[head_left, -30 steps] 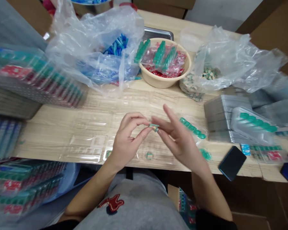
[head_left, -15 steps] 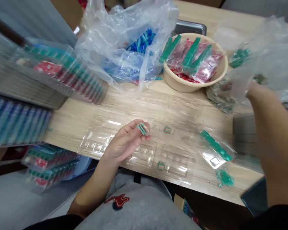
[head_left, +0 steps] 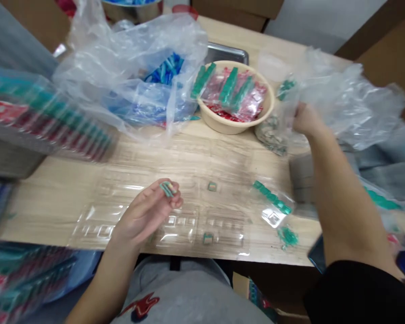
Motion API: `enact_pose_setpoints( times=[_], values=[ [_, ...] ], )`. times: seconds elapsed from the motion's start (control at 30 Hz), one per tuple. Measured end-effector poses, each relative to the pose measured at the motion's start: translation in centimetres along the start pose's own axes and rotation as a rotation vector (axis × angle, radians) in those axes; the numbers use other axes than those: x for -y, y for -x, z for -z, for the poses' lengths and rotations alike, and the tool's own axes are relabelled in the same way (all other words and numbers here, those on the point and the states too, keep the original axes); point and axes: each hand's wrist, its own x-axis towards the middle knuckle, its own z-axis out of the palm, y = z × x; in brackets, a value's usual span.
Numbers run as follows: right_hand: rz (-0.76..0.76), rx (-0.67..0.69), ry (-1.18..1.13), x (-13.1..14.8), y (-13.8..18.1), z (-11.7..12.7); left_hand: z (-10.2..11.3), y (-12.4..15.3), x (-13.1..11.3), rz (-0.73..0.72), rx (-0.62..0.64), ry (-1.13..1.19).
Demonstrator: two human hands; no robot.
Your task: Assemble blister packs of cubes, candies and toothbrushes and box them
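Wooden tabletop [head_left: 54,193]; green pieces [head_left: 167,189], perhaps two, in left hand [head_left: 144,213]

Clear trays [head_left: 222,225] were spread on the pale wooden table [head_left: 47,193], which was occupied by a cream basin [head_left: 219,127], green scraps [head_left: 288,236] and a crumpled plastic bag [head_left: 351,105].

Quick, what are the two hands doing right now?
Left hand: closed, holding small green-and-cream pieces.
Right hand: at the clear plastic bag; fingers hidden, so open or closed can't be told.
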Motion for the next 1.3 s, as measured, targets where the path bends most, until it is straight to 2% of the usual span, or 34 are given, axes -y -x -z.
enact_pose_setpoints(
  times=[0.17,0.33,0.47,0.57,0.63,0.7,0.77,0.87,1.07,1.3],
  values=[
    [-0.105,-0.134,-0.180,1.2,3.0,2.8,-0.2,0.0,1.0,-0.064,-0.111,-0.169],
    [-0.199,-0.149,-0.447,1.7,4.5,4.0,-1.5,0.1,2.0,-0.044,-0.072,-0.226],
    [-0.248,-0.168,-0.641,2.3,5.9,4.8,-2.1,0.4,2.7,-0.085,-0.043,-0.278],
    [-0.119,-0.133,-0.913,3.9,10.6,4.3,-2.8,0.8,3.1,-0.205,-0.044,-0.391],
    [0.015,-0.001,-1.098,5.6,15.5,3.2,-3.6,1.1,3.3,-0.320,-0.023,-0.491],
    [0.097,0.078,-1.161,7.6,20.6,1.9,-4.6,1.5,3.4,-0.445,0.017,-0.590],
    [0.127,0.071,-1.168,9.5,24.8,1.0,-5.4,1.8,3.3,-0.564,0.065,-0.674],
    [0.144,0.026,-1.151,11.3,28.4,0.4,-5.9,2.4,3.3,-0.691,0.097,-0.754],
    [0.217,-0.018,-1.157,11.8,30.0,0.4,-5.5,3.2,3.4,-0.778,0.075,-0.813],
    [0.243,0.106,-1.191,11.4,30.9,1.0,-5.0,3.9,3.1,-0.919,0.130,-0.967]
  ],
)
